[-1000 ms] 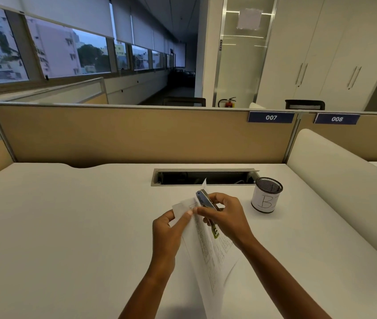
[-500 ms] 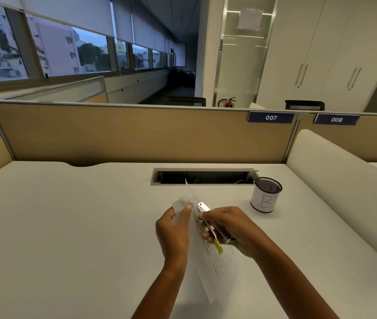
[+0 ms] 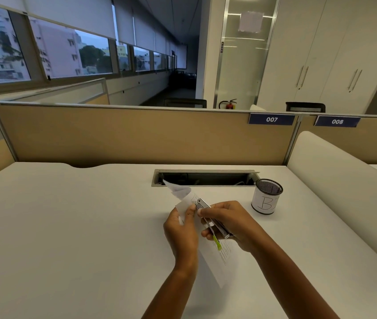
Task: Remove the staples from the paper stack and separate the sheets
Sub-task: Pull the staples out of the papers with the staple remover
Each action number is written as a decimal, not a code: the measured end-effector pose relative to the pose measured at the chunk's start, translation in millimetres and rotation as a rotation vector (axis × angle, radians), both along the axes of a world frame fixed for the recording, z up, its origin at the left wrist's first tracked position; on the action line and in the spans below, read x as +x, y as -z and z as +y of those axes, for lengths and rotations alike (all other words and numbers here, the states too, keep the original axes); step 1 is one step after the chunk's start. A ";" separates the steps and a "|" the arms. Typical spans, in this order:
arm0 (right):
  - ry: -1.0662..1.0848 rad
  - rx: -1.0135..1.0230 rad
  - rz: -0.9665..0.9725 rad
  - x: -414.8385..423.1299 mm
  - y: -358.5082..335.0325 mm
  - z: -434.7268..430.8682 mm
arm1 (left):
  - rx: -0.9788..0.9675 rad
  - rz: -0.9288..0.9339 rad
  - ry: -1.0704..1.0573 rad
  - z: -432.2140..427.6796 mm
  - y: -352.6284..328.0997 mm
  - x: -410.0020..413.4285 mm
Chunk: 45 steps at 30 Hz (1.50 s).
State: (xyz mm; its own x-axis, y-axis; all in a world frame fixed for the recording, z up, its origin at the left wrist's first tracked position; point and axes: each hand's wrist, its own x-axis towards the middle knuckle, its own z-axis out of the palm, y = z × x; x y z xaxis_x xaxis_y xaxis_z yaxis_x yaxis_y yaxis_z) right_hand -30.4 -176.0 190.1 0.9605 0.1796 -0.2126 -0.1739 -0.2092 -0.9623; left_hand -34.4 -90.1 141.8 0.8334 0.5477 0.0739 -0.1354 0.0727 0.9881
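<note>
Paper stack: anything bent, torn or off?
The paper stack has its top corner curled back, lifted off the sheet beneath, above where the right hand holds a metal tool against it. The left hand pinches the stack there. No tear shows; nothing else stands out.

A white desk (image 3: 67,226) spreads around the hands (image 3: 180,229), with a cable slot (image 3: 217,178) just beyond them. Behind it stands a tan partition (image 3: 137,134) tagged 007 and 008. Windows (image 3: 67,54) with half-lowered blinds (image 3: 67,17) run far left; white cupboards (image 3: 332,54) far right. Light is dim.
</note>
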 end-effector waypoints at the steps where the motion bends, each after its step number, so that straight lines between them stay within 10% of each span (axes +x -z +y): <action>1: -0.004 -0.008 -0.003 0.1 -1.0 -0.3 | -0.006 -0.005 0.001 -0.1 -0.6 -0.3; 45: 0.169 0.427 0.123 33.2 9.6 26.3 | -0.216 -0.180 0.017 4.9 0.3 51.6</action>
State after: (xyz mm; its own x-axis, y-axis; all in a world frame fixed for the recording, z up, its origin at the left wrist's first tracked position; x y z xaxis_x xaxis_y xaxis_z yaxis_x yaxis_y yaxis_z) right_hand 2.9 -149.6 180.5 0.9560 0.1193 -0.2679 -0.2897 0.2416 -0.9261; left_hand 17.3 -85.3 141.5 0.8264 0.5533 0.1043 -0.3042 0.2830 0.9096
